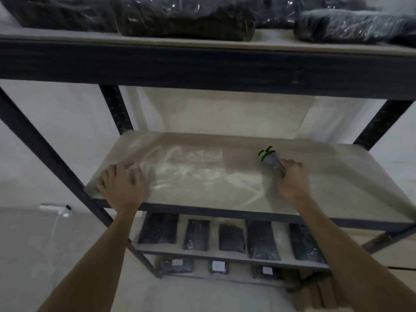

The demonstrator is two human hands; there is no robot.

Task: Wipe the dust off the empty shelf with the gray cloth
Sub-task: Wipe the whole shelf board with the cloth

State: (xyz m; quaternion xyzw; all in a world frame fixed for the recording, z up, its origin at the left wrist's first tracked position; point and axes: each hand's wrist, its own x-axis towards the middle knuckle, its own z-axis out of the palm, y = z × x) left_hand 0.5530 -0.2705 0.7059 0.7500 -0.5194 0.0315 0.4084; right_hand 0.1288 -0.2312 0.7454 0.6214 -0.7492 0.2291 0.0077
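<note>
The empty shelf (225,190) is a pale board on a dark metal frame, with white dust streaks across its left and middle. My right hand (292,179) rests on the board right of centre, closed around the gray cloth (271,162), which is bunched up and has a green and black edge sticking out ahead of my fingers. My left hand (123,183) lies flat on the board near its front left corner, fingers spread, holding nothing.
The shelf above (202,43) carries dark plastic-wrapped bundles (184,16). Lower shelves hold several dark wrapped packages (263,239). Dark uprights (116,109) and a diagonal brace (45,149) flank the left side. A white wall stands behind.
</note>
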